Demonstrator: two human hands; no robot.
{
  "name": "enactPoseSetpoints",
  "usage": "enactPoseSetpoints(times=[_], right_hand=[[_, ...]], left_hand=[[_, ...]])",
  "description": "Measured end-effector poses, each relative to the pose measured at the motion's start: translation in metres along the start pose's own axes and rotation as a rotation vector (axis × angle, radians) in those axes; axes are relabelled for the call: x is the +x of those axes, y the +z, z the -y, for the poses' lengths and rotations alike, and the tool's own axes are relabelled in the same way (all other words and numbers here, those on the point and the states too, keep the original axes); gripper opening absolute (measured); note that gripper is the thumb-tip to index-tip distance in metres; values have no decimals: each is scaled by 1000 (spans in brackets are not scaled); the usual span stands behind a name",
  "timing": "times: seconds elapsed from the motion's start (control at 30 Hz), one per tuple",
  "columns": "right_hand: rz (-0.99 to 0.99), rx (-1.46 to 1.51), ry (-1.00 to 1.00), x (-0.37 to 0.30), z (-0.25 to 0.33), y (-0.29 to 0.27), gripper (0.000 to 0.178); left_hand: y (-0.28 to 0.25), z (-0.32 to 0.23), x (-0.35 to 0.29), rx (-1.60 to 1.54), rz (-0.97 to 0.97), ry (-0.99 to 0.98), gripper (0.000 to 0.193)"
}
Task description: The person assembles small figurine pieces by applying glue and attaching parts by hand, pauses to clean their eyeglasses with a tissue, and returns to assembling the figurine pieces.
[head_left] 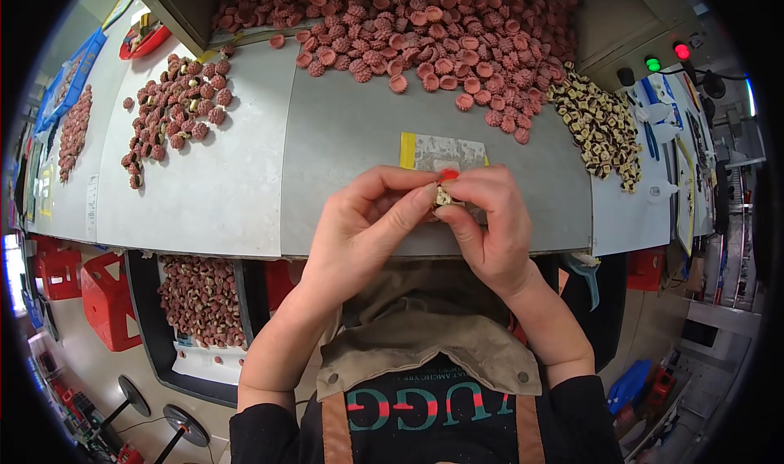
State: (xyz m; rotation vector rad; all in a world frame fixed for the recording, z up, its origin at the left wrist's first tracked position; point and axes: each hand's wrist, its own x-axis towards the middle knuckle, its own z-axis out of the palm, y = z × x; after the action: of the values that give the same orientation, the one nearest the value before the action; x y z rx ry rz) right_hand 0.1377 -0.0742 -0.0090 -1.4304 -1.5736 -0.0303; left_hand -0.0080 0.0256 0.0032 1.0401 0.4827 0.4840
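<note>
My left hand (367,219) and my right hand (494,219) meet over the front of the grey table. Thumbs and fingertips of both pinch a small cream-and-dark piece (443,196). Something bright red (448,174) shows just beyond it between the fingers; its kind cannot be made out. Behind my hands lies a flat, worn grey plate (449,150) with a yellow strip at its left end. A big heap of hollow pink berry-shaped shells (441,56) spreads across the far side. To the right sits a pile of small cream-and-dark-brown pieces (600,125).
Pink shells with cream bits in them (175,109) are grouped on the table's left. Below the edge, a black bin (151,317) holds many similar pieces. Red stools (110,301) stand at left; a light-blue scoop-like tool (586,276) hangs at right. Green and red lights (652,63) glow far right.
</note>
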Motion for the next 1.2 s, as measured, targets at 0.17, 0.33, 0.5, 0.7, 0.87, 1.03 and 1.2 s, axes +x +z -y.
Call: enactPoseSetpoints(times=[0.17,0.33,0.5,0.7,0.87,1.03,1.2], right_hand=[[8,-3,25,-6,-2,-1,30],[32,42,37,-2,3,-6,39],[29,39,51,-9,-5,-6,40],[21,124,169,-12,-10,-1,36],[-22,53,61,-9,-16,-3,37],[-6,-78,79,-12,-9,-8,35],[31,-266,155,-16,-15,-62,29]], left_hand=[[5,9,-5,84,-34,137,22],[6,-7,-1,48,35,-51,28],[15,8,-5,117,-25,-3,44],[20,30,-3,425,-40,297,54],[20,32,3,477,-25,346,46],[24,26,0,481,-28,303,42],[-23,-11,12,1230,-210,556,27]])
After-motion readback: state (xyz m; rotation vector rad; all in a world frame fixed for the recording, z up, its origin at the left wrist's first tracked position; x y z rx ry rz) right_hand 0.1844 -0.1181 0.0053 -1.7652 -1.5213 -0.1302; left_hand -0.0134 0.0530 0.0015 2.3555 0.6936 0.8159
